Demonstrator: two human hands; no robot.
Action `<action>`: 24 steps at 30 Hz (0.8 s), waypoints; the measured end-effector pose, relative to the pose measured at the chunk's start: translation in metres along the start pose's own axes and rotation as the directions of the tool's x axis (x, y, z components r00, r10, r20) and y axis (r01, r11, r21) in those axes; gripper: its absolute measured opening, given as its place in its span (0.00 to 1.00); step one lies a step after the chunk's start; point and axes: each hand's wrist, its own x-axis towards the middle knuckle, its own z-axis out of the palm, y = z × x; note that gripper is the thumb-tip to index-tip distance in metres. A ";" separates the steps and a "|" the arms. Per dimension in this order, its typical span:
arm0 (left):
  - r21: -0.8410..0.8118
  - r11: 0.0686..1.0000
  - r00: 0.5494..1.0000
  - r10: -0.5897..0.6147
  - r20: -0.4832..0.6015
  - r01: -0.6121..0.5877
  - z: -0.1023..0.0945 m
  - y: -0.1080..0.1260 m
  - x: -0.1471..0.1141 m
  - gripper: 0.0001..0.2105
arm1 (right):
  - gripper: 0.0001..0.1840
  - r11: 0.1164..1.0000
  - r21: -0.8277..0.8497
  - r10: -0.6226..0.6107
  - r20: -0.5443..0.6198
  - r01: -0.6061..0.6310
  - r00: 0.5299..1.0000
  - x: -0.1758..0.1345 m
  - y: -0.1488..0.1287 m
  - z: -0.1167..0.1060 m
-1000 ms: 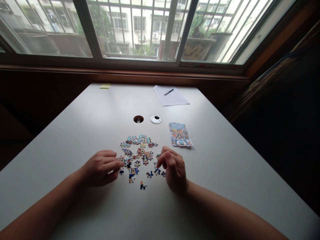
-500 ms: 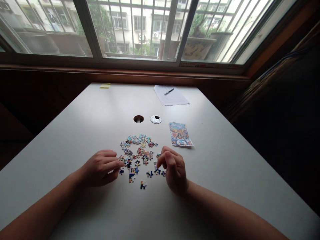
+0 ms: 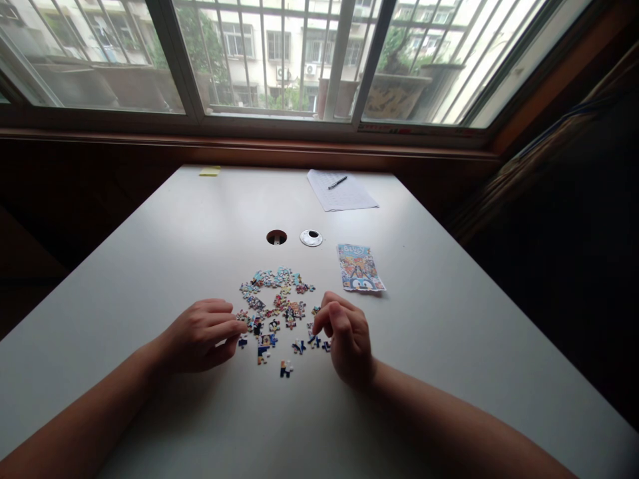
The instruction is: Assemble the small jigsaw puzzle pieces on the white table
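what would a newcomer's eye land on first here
Probably the scatter of small, colourful puzzle pieces on the white table, around and beyond the fingertips of the left hand and right hand. Next, the bright barred window across the top, then the colourful printed sheet right of the pieces.

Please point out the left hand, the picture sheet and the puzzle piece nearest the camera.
Left hand (image 3: 204,334): head view, back of the hand.
Picture sheet (image 3: 360,268): head view, mid-print.
Puzzle piece (image 3: 284,371): head view, dark part.
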 end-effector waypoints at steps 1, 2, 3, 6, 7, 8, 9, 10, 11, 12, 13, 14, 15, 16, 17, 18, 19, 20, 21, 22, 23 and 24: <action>0.002 1.000 1.000 0.001 -0.001 -0.001 0.000 0.000 0.000 0.09 | 0.29 1.000 0.000 0.001 0.001 -0.001 1.000 0.000 0.000 0.000; 0.004 1.000 1.000 0.004 -0.003 -0.004 0.000 0.000 0.000 0.09 | 0.29 1.000 0.001 0.003 0.001 -0.003 1.000 0.000 0.000 0.000; 0.007 1.000 1.000 0.005 -0.004 -0.005 0.000 0.000 0.000 0.09 | 0.29 1.000 0.002 0.006 0.002 -0.006 1.000 0.000 0.000 0.000; 0.015 1.000 1.000 0.002 0.000 -0.002 0.000 0.001 0.000 0.08 | 0.29 1.000 0.003 0.008 0.006 -0.008 1.000 -0.001 0.001 0.000; 0.015 1.000 1.000 0.001 0.001 -0.001 0.000 0.001 0.000 0.08 | 0.29 1.000 0.002 0.007 0.007 -0.007 1.000 -0.001 0.001 0.000; 0.015 1.000 1.000 0.001 0.001 -0.001 0.000 0.001 -0.001 0.08 | 0.29 1.000 0.001 0.006 0.008 -0.006 1.000 -0.001 0.001 0.000; 0.014 1.000 1.000 0.000 -0.001 0.000 0.000 0.001 -0.001 0.08 | 0.29 1.000 0.001 0.004 0.008 -0.004 1.000 -0.001 0.001 0.000; 0.013 1.000 1.000 -0.001 -0.003 0.001 0.000 0.001 -0.001 0.08 | 0.29 1.000 0.000 0.003 0.007 -0.003 1.000 -0.001 0.001 0.000; 0.012 1.000 1.000 -0.001 -0.005 0.001 0.000 0.001 -0.001 0.08 | 0.29 1.000 0.000 0.002 0.007 -0.002 1.000 -0.001 0.001 0.000; 0.010 1.000 1.000 -0.001 -0.006 0.001 0.000 0.001 -0.002 0.08 | 0.29 1.000 0.001 0.003 0.007 -0.003 1.000 -0.001 0.001 0.000; 0.010 1.000 1.000 -0.003 -0.005 0.003 0.000 0.001 -0.001 0.08 | 0.29 1.000 0.001 0.003 0.009 -0.003 1.000 -0.001 0.001 0.000; 0.009 1.000 1.000 -0.004 -0.004 0.004 0.000 0.001 -0.001 0.08 | 0.29 1.000 0.002 0.005 0.007 -0.005 1.000 -0.001 0.001 0.000; 0.006 1.000 1.000 -0.004 -0.001 0.004 -0.001 0.001 -0.001 0.08 | 0.29 1.000 0.002 0.005 0.007 -0.006 1.000 -0.001 0.001 0.000; 0.002 1.000 1.000 -0.005 0.002 0.005 -0.001 0.001 -0.001 0.08 | 0.29 1.000 0.002 0.005 0.007 -0.005 1.000 -0.001 0.001 0.000; -0.003 1.000 1.000 -0.005 0.007 0.005 -0.001 0.001 0.000 0.09 | 0.29 1.000 0.001 0.003 0.007 -0.003 1.000 -0.001 0.001 0.000; -0.009 1.000 1.000 -0.002 0.014 0.002 -0.001 0.001 0.000 0.09 | 0.29 1.000 0.000 0.001 0.008 -0.001 1.000 0.000 0.001 0.000; -0.014 1.000 1.000 0.006 0.023 -0.006 -0.001 0.002 0.000 0.09 | 0.29 1.000 -0.002 0.000 0.008 0.000 1.000 0.000 0.001 0.000; -0.019 1.000 0.999 0.018 0.030 -0.017 -0.001 0.002 0.000 0.10 | 0.29 1.000 -0.004 0.000 0.008 0.000 1.000 0.000 0.001 0.000; -0.021 0.999 0.999 0.030 0.038 -0.029 -0.001 0.003 0.001 0.11 | 0.29 1.000 -0.007 0.001 0.009 -0.001 1.000 0.000 0.001 0.000; -0.018 0.999 0.998 0.039 0.043 -0.038 -0.001 0.004 0.001 0.11 | 0.30 1.000 -0.009 0.003 0.009 -0.003 1.000 0.000 0.001 0.000; -0.012 0.999 0.998 0.046 0.049 -0.045 -0.001 0.005 0.001 0.11 | 0.30 1.000 -0.010 0.006 0.010 -0.006 1.000 0.000 0.001 0.000; -0.005 0.999 0.997 0.050 0.059 -0.050 -0.001 0.006 0.002 0.11 | 0.30 1.000 -0.012 0.009 0.011 -0.009 1.000 0.000 0.000 -0.001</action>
